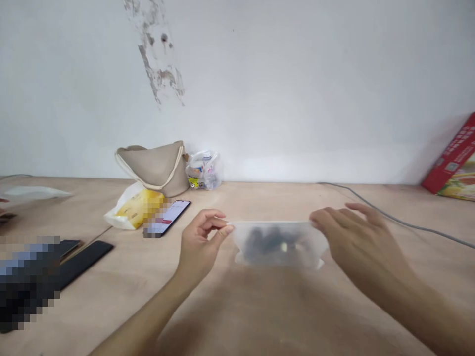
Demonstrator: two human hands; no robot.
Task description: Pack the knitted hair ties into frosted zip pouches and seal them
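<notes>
A frosted plastic bag (274, 247) with a dark item inside is held up over the wooden table, its top edge stretched level. What the dark item is cannot be made out through the cloudy plastic. My left hand (203, 240) pinches the bag's upper left corner between thumb and fingers. At the upper right corner, my right hand (354, 235) grips the bag, its fingers bent over the edge and the little finger raised. The thumb of that hand is hidden.
Left of the bag lie a lit phone (172, 217), a yellow tissue pack (135, 205) and black flat objects (85, 262). A beige handbag (156, 165) and a clear bag with a bottle (204, 170) stand by the wall. At right are a grey cable (393, 217) and red box (454, 158).
</notes>
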